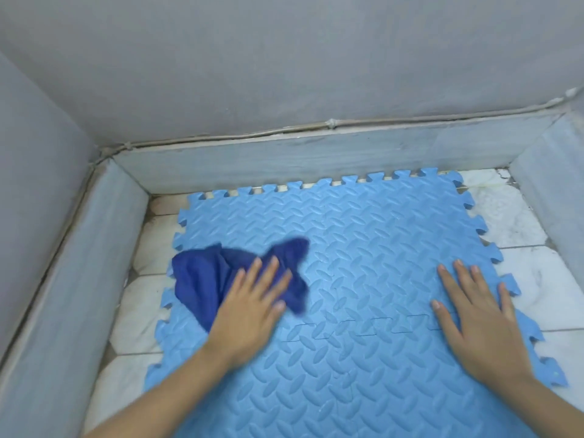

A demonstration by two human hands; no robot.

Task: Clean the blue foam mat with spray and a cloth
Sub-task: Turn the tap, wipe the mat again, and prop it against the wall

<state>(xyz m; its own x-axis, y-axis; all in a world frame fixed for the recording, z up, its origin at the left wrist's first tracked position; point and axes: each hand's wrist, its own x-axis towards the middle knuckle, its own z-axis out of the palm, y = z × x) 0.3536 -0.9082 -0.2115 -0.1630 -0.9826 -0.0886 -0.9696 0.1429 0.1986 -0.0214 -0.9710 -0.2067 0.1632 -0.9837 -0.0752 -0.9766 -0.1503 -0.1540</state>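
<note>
A light blue foam mat (357,248) of interlocking tiles with toothed edges lies flat on the white floor. A dark blue cloth (205,273) is bunched on the mat's left side. My left hand (252,308) presses flat on the cloth's right part, fingers spread and pointing away from me. My right hand (474,317) rests flat on the bare mat near its right edge, fingers apart, holding nothing. No spray bottle is in view.
White marble floor tiles (537,279) show to the right and left of the mat. A low grey stone skirting (284,162) and grey walls (284,58) close in the corner at the back, left and right.
</note>
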